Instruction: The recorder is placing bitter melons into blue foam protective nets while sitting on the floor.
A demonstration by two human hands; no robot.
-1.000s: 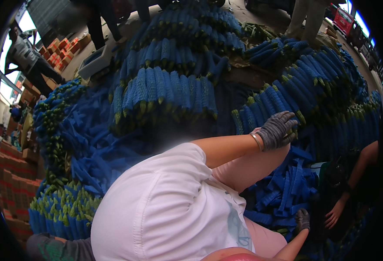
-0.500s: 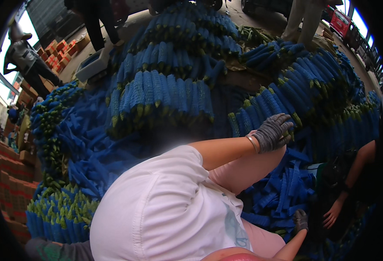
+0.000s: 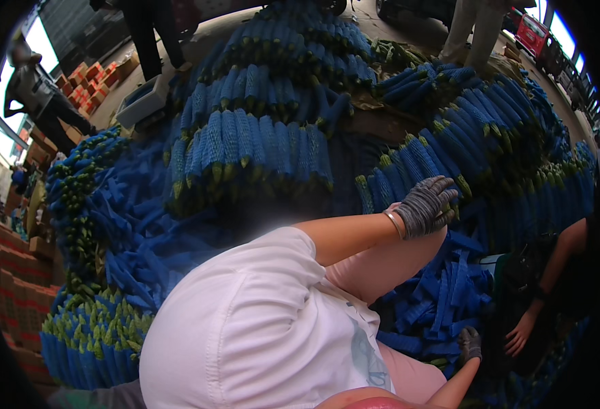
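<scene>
My left hand point(image 3: 426, 208) wears a grey knit glove and rests on my pink-trousered knee point(image 3: 419, 249). Its fingers are spread, with nothing in them. Farther down at the right, my right hand point(image 3: 471, 343), gloved the same way, hangs loosely, fingers slightly apart; I see nothing held. Beside it lies a heap of flat blue foam-net sleeves point(image 3: 443, 293). Beyond my left hand are rows of long green vegetables in blue net sleeves point(image 3: 412, 163), tips showing, perhaps bitter gourds.
More sleeved vegetables point(image 3: 252, 143) are stacked ahead, with loose blue sleeves point(image 3: 133, 225) to the left. A white crate point(image 3: 141, 102) and cartons point(image 3: 23, 293) stand farther out. A co-worker's bare hand point(image 3: 518, 334) is near my right hand; other people stand behind the piles.
Both my hands stay nearly still. At the lower left, a grey sleeve or limb has shifted slightly down; a standing person at far left has moved an arm.
</scene>
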